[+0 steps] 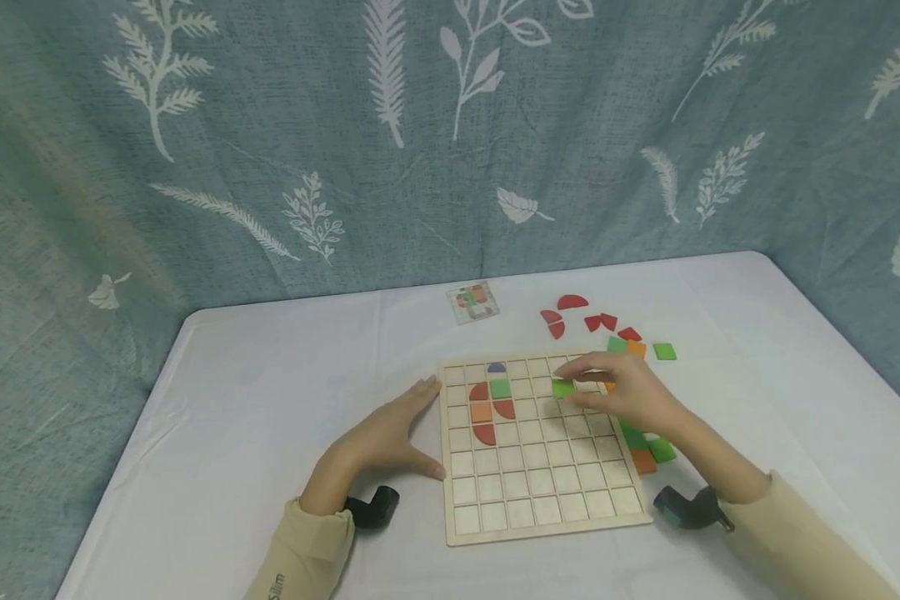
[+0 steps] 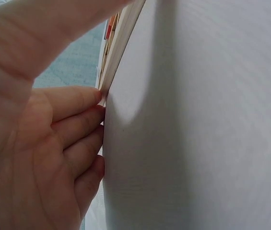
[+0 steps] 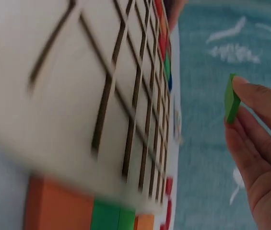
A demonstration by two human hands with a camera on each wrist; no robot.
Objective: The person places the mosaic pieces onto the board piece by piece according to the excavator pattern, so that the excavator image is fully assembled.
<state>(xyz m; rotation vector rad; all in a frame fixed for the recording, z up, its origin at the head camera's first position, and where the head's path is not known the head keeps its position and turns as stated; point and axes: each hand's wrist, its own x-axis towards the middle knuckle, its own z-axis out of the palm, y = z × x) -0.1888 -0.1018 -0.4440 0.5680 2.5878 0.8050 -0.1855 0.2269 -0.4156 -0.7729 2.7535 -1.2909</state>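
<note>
Between thumb and fingertips, my right hand point(image 1: 633, 396) pinches a light green square tile point(image 3: 231, 99) over the upper right of a wooden grid board point(image 1: 540, 483). In the right wrist view that tile is raised clear of the board. My left hand point(image 1: 386, 433) touches the board's left edge with its thumb and fingertips, the fingers fairly straight. Toward the board's upper left lie a blue half-round piece point(image 1: 497, 367), a green square point(image 1: 500, 388), an orange square point(image 1: 481, 412) and red quarter-round pieces point(image 1: 484, 434).
Behind the board lies a small patterned card point(image 1: 473, 302). Several loose red pieces point(image 1: 572, 302) are at the back right. Orange and green tiles point(image 1: 643, 461) lie along the board's right side, partly under my right hand. A separate green tile point(image 1: 665, 351) sits farther right.
</note>
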